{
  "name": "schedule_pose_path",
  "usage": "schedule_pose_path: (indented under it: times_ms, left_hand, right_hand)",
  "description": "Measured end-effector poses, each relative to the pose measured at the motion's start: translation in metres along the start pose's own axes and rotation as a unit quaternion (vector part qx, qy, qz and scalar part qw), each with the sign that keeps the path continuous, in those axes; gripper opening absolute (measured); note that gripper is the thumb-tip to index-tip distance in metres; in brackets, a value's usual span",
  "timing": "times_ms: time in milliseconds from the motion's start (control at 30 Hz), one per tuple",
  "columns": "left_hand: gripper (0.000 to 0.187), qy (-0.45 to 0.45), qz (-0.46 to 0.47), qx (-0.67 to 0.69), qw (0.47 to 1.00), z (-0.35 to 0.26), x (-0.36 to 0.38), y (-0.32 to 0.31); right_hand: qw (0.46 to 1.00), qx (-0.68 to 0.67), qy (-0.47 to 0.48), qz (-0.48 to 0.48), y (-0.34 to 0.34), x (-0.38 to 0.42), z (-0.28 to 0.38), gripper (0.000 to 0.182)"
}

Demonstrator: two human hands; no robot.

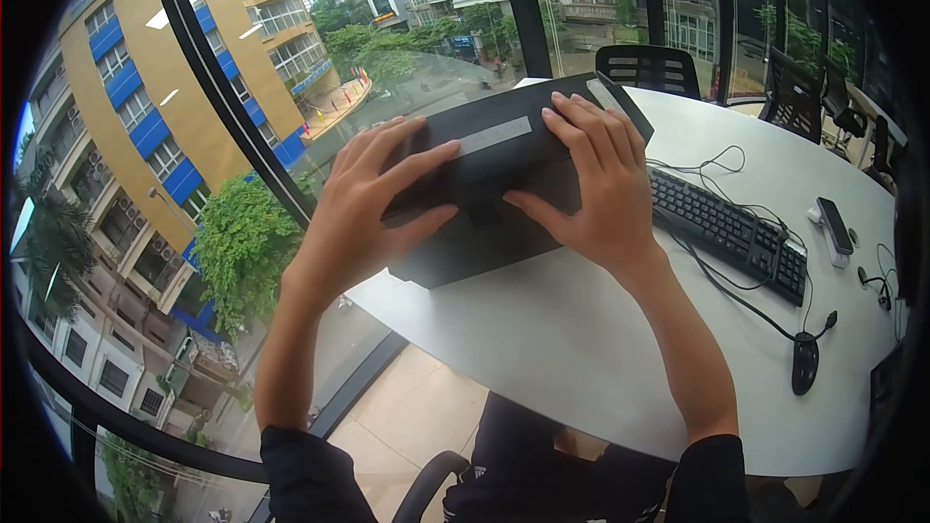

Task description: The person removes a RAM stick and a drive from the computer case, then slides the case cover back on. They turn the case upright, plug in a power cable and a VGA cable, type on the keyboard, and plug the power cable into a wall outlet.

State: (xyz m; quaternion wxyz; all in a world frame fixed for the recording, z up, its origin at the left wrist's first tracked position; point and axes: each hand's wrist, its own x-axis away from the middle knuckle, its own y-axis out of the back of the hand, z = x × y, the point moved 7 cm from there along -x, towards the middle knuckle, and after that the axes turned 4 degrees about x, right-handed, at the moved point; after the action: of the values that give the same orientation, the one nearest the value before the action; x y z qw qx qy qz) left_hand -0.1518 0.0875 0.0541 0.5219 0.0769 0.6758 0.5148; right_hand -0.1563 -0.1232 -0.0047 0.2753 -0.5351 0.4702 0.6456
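- A black box-like object (484, 163) is between the person's two hands at the window-side end of the white table (581, 358); whether its underside rests on the table or is raised, I cannot tell
- The left hand (373, 189) has a wide grip on the object's left part, fingers spread over the upper face and thumb lower on the near side
- The right hand (608, 179) holds the right part in a similar wide grip, fingertips over the upper face, thumb pointing in toward the other thumb
- The two thumbs are apart, with dark surface showing between them
- A pale strip (496, 136) runs along the upper face, the left index fingertip at its end; a second pale patch (604, 97) shows beside the right fingers
- To the right of the object lies a black keyboard (731, 232), set at a slant, with loose black cables around it
- Nearer the person is a black mouse (805, 364), and past the keyboard a small dark device (833, 225)
- Black chairs (647, 71) stand beyond the table; tall windows on the left show a tree (250, 252) and a tan and blue building (145, 77)
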Motion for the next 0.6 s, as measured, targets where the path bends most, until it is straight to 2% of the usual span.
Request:
schedule_pose_path:
  times_ms: [167, 367, 467, 500, 600]
  left_hand:
    - [0.060, -0.021, -0.009, -0.036, 0.999, -0.004, 0.005, -0.003]
    - [0.059, -0.038, -0.005, -0.018, 0.999, -0.006, 0.010, 0.000]
    - [0.060, -0.028, 0.039, 0.021, 0.999, 0.001, 0.006, 0.009]
    - [0.073, -0.016, 0.046, 0.051, 0.998, 0.016, 0.007, 0.010]
    - [0.086, 0.065, -0.029, 0.146, 0.987, 0.051, 0.018, 0.023]
  right_hand:
    - [1.000, 0.000, 0.000, -0.007, 0.004, 0.005, 0.002, 0.081]
    - [1.000, 0.010, 0.007, -0.016, 0.008, 0.012, 0.003, 0.080]
    - [0.999, 0.022, 0.017, -0.020, 0.007, 0.010, 0.004, 0.077]
    - [0.999, 0.023, 0.018, -0.020, 0.005, 0.009, 0.004, 0.077]
    - [0.999, 0.020, 0.029, -0.032, 0.001, 0.007, -0.001, 0.075]
